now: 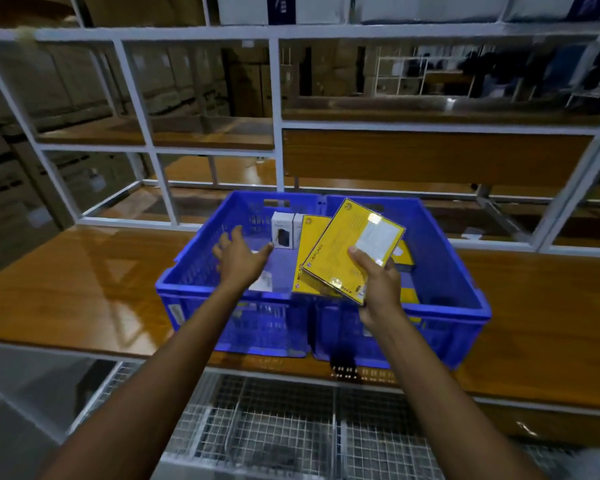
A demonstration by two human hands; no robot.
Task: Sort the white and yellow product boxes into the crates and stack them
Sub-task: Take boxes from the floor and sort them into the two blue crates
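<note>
A white metal rack (pixel 275 98) stood behind the wooden worktop (pixel 84 271). On the worktop sat a blue crate (pixel 465 299). Inside it, a yellow box (pixel 307 247) lay near the middle, and two small white boxes (pixel 284 233) stood upright near the far wall. A second yellow box (pixel 354 251) was above the crate, tilted. The right hand (pixel 378 285) held it at its near corner, the grip closed around it. The left hand (pixel 241 259) hovered over the crate's left part, its grip wide, fingers spread, holding nothing.
</note>
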